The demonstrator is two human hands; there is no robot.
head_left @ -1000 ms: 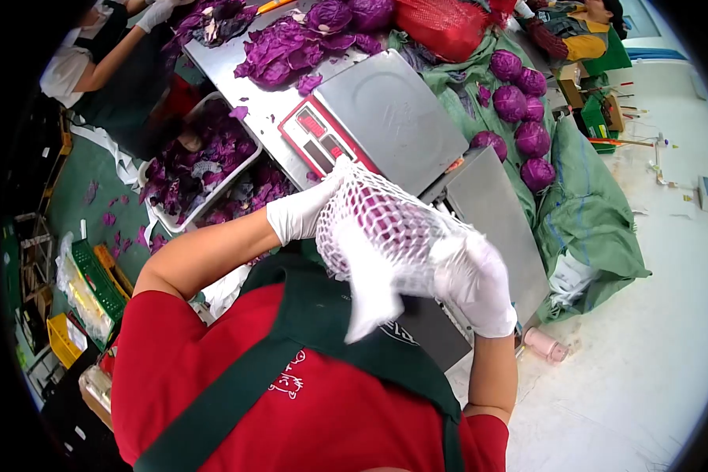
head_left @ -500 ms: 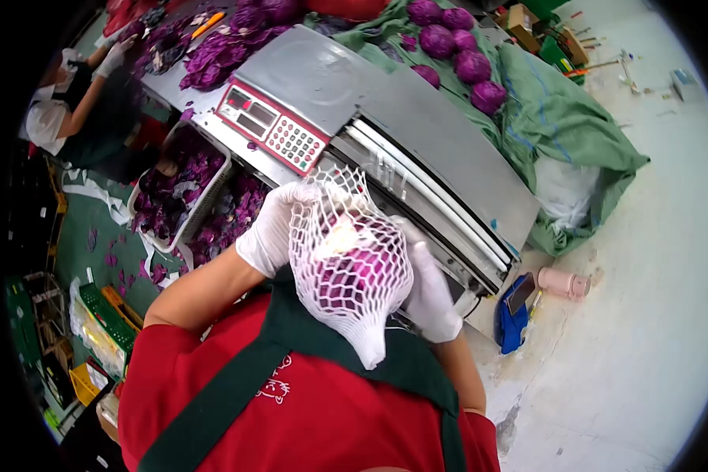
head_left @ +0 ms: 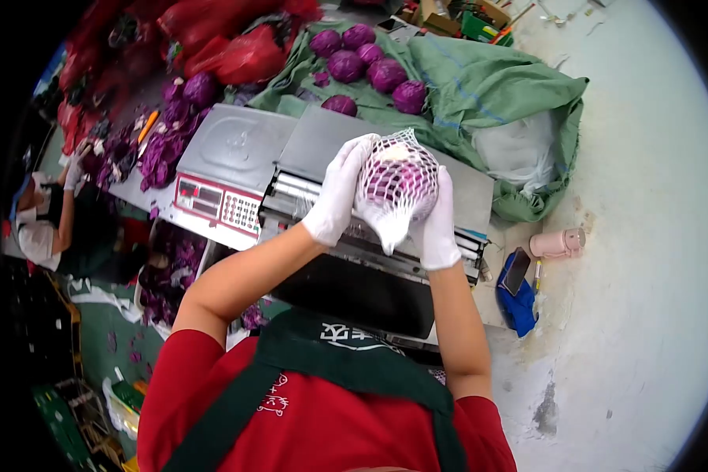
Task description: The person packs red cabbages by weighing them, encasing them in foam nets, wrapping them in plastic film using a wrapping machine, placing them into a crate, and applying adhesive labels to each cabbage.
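A red cabbage (head_left: 397,187) sits inside a white foam net sleeve (head_left: 391,228) whose gathered end points toward me. My left hand (head_left: 341,191), in a white glove, grips the netted cabbage from its left side. On its right side my right hand (head_left: 438,224), also gloved, is closed against the net. Both hands hold the cabbage up over the steel wrapping machine (head_left: 315,141). Just left of the machine stands a scale (head_left: 232,149) with a red-framed keypad panel.
Several bare red cabbages (head_left: 385,75) lie on a green sack (head_left: 495,86) behind the machine. At the right are a pink bottle (head_left: 558,243) and a phone (head_left: 517,270) on a blue cloth. A co-worker (head_left: 43,220) stands at the left near a crate of trimmed leaves (head_left: 173,267).
Both hands have moved forward, away from my chest, carrying the netted cabbage out over the wrapping machine. My view has shifted, showing more of the red bags at the back.
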